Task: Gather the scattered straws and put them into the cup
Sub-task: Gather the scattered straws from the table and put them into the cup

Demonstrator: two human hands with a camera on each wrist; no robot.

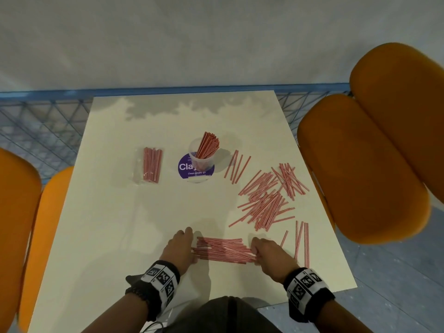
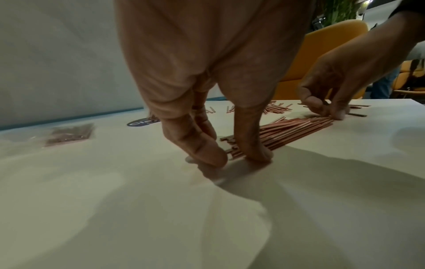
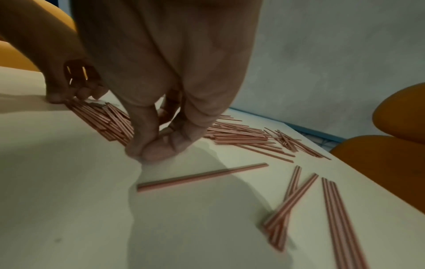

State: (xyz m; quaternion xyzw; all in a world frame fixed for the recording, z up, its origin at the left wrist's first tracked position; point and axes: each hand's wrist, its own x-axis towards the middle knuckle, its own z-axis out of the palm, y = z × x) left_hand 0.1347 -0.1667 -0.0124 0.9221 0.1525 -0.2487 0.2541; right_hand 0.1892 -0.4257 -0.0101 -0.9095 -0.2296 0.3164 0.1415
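the task looks about one third done, as i judge it: one clear cup [image 1: 201,155] stands in the upper middle of the head view, on a purple round sticker [image 1: 185,168], and it already holds a tight bunch of straws, too many to count

what is left is more. one flat row of straws [image 1: 223,250] lies low in the middle of the frame, between the two hands. the left hand [image 1: 179,246] pinches its left end with curled fingers and thumb, and in the left wrist view the fingertips [image 2: 214,156] touch the table [image 1: 134,224]. the right hand [image 1: 270,252] grips the right end in the same way, fingers curled around the straw tips

one big loose pile [image 1: 269,203] lies in the right middle of the frame, not countable. four single straws [image 1: 236,166] lie just right of the cup, and about five more [image 1: 301,239] in the lower right. one clear bag of straws [image 1: 151,167] lies left of the cup, closed as it seems
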